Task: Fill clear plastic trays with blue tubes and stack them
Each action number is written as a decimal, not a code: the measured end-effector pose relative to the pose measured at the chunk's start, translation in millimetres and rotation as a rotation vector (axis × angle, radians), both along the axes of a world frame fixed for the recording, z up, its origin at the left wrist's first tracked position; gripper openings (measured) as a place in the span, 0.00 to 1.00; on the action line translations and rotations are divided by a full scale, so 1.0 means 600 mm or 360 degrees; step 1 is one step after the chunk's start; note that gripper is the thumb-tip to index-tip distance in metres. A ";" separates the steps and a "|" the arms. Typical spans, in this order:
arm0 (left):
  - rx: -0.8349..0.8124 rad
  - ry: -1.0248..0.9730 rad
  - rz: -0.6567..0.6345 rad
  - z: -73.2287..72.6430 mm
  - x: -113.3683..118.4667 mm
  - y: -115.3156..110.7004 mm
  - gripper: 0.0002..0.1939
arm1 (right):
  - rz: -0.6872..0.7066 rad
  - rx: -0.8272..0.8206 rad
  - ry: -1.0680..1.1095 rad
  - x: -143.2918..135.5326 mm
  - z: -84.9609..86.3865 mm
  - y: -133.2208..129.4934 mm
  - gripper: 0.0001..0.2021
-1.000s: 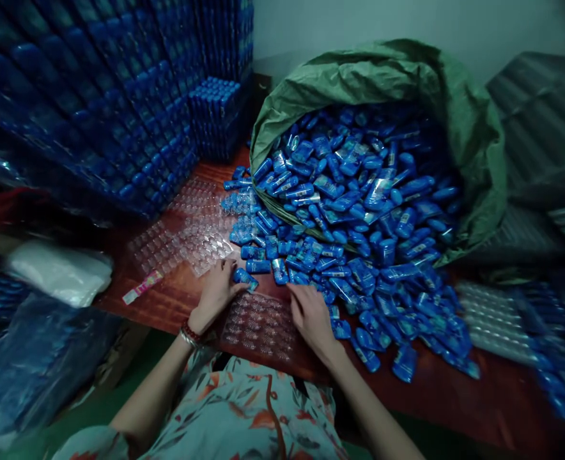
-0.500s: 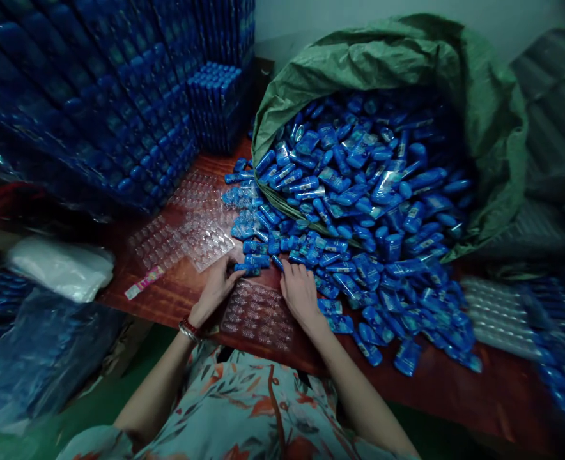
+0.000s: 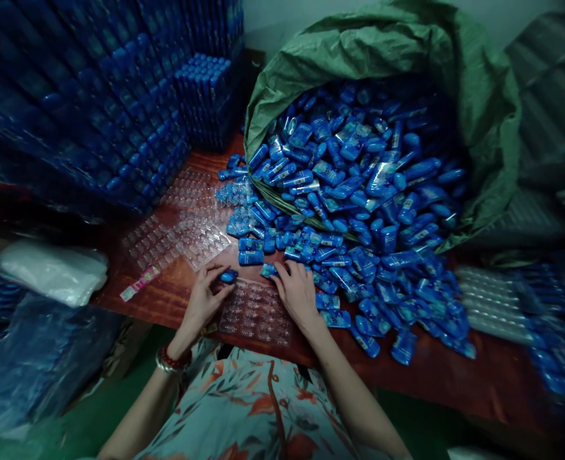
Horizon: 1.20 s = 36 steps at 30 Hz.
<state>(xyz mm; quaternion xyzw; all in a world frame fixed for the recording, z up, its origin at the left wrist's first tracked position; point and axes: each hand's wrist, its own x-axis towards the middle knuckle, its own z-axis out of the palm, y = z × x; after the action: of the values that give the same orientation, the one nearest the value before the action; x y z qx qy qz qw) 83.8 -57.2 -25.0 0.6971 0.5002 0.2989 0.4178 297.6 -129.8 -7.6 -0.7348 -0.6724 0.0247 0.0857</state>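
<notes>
Reference point: the clear molded tray [image 3: 256, 313], lying on the bench [image 3: 172, 287] close to the person's front.

Far left of the tray: white plastic wrap [image 3: 52, 271], folded. Left of the tray and beyond it: tall stacked blue packs [image 3: 95, 115], rows tightly ranked. Nearer, left of the tray: a pink-and-white strip [image 3: 140, 283], lying at a slant. Beyond the tray to its left: clear molded sheets [image 3: 186, 223], partly overlapping.

At the tray's far left corner: left hand [image 3: 204, 300], narrow, a blue container [image 3: 228, 275] held between thumb and fingers. Red beads and a silver-toned bangle on that wrist.

At the tray's far right corner: right hand [image 3: 298, 291], fingers bent over a second blue container [image 3: 268, 271], which sits just beyond the tray's far edge. Thumb hidden; cannot tell whether the container is gripped or only touched.

Beyond the tray and to its right: loose blue containers [image 3: 359, 275], heaped at mixed angles, spilling from the mouth of a green sack [image 3: 493, 128]. Well to the right of the tray: a pale ridged tray [image 3: 493, 303], beside the heap.
</notes>
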 end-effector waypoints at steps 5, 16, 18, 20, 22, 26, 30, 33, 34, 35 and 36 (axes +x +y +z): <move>0.0302 0.0217 -0.0069 0.003 -0.003 -0.024 0.13 | 0.0418 -0.0120 0.0014 -0.025 0.020 0.071 0.19; 0.0593 0.0173 0.0007 0.026 -0.025 -0.015 0.12 | 0.0545 -0.0207 0.0418 0.005 0.045 0.128 0.16; 0.0556 0.0077 -0.0100 0.035 -0.016 -0.026 0.11 | 0.0332 -0.0030 0.0862 0.020 0.043 0.091 0.14; 0.0495 0.0025 -0.0274 0.039 -0.003 -0.036 0.10 | 0.0032 0.0052 0.1379 0.028 0.031 0.047 0.14; 0.0465 0.0007 -0.0425 0.036 0.011 -0.041 0.11 | -0.0230 0.0058 0.1754 0.029 0.011 0.003 0.14; 0.0478 0.0088 -0.0647 0.024 0.027 -0.036 0.13 | -0.0438 0.0163 0.1853 0.012 -0.021 -0.061 0.12; 0.0476 0.0262 -0.0819 0.017 0.026 -0.034 0.18 | -0.0315 0.0420 0.1488 -0.007 -0.029 -0.079 0.08; 0.0501 0.0371 -0.0886 0.017 0.020 -0.045 0.22 | -0.0041 0.0475 0.1333 -0.011 -0.028 -0.080 0.11; 0.0522 0.0392 -0.0901 0.017 0.018 -0.049 0.22 | 0.0053 0.0458 0.1286 -0.010 -0.028 -0.080 0.13; 0.0547 0.0410 -0.0916 0.018 0.017 -0.054 0.23 | 0.0141 0.0425 0.1213 -0.008 -0.027 -0.080 0.15; 0.0573 0.0428 -0.0932 0.019 0.016 -0.058 0.23 | 0.0217 0.0376 0.1112 -0.006 -0.024 -0.080 0.17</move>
<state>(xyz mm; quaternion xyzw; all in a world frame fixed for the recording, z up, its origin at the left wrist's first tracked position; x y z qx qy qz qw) 93.5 -92.0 -13.8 0.9061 0.2693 0.1557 0.2869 294.2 -177.7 -22.2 -0.6206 -0.6482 0.2018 0.3924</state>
